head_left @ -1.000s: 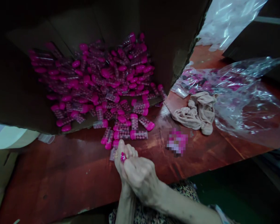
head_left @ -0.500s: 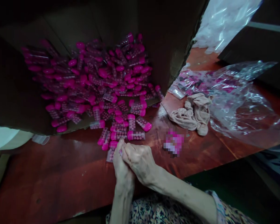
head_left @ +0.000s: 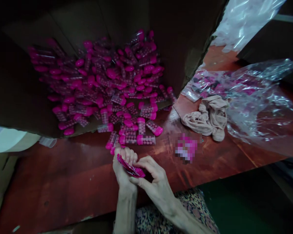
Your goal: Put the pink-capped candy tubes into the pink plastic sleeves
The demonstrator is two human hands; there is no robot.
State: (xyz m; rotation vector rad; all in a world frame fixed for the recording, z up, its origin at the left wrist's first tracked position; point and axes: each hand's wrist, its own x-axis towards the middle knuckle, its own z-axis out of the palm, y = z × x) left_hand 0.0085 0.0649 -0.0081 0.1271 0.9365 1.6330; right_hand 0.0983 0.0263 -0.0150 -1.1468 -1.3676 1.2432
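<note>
My left hand [head_left: 124,167] is at the near edge of the pile, its fingers curled and closed. A shiny pink wrapper [head_left: 131,166] with some pale print lies slanted across its palm. On the wrapper's right end, my right hand [head_left: 155,177] pinches it between thumb and fingers. Whether anything is inside the wrapper or under my left fingers is hidden. Just beyond my hands lie clear tubes of small pink balls with bright pink caps [head_left: 146,140]. Many more of these tubes [head_left: 107,81] are heaped in the tipped cardboard box [head_left: 175,39].
A blurred-out pink packet [head_left: 186,148] lies on the red-brown table [head_left: 70,175], right of my hands. Beyond it are a crumpled beige cloth [head_left: 207,118] and a clear plastic bag [head_left: 256,107] with pink bits. A pale round container [head_left: 12,139] stands at left.
My hands were clasped together with almost nothing showing between them. Now the right hand has opened away from the left, and the pink wrapper shows between them. The view has shifted slightly.
</note>
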